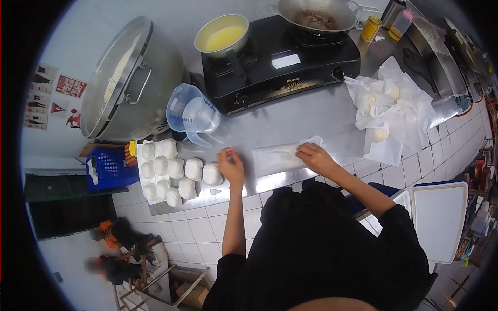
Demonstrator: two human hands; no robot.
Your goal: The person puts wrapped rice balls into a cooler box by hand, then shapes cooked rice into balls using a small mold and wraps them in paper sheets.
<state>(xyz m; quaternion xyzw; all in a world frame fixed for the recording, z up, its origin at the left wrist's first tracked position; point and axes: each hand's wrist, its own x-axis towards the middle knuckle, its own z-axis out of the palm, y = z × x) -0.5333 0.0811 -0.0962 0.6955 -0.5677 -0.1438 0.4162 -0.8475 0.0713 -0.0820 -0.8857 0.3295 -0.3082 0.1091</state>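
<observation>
On the steel counter, a flat, folded sheet of white paper lies in front of me. My right hand pinches its right end with the fingers closed. To its left, my left hand hovers over the counter with its fingertips pressed together; whether anything small is between them is too small to tell. Beside that hand sit several round white wrapped bundles in rows. At the right, round pale pieces rest on crumpled white paper sheets.
A black two-burner stove holds a pan of yellow liquid and a wok. A clear measuring jug stands near a large metal pot. A white-lined tray is at the right. Two people are at the lower left.
</observation>
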